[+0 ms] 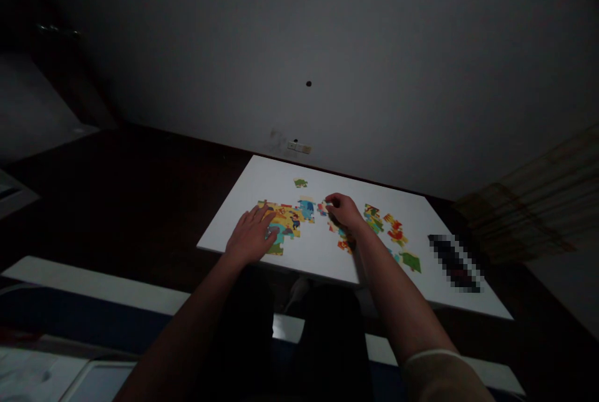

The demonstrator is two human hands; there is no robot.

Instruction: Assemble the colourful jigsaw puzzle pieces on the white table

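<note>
My left hand [251, 235] lies flat with fingers spread over the left part of a joined section of jigsaw puzzle [286, 218], mostly yellow with blue and green. My right hand [344, 210] is closed in a pinch on a small puzzle piece [322, 208], just right of that section. A blue puzzle piece [307, 208] sits at the section's right edge. Under and beside my right wrist are more colourful pieces [345, 245], partly hidden by the arm. One green piece [300, 183] lies alone beyond the section.
The white table [299, 264] stands against a grey wall. On its right half lie several loose pieces, among them a green one [411, 261] and a red-yellow one [397, 232]. A dark pixelated object [453, 263] is near the right end. A striped curtain [519, 221] hangs at right.
</note>
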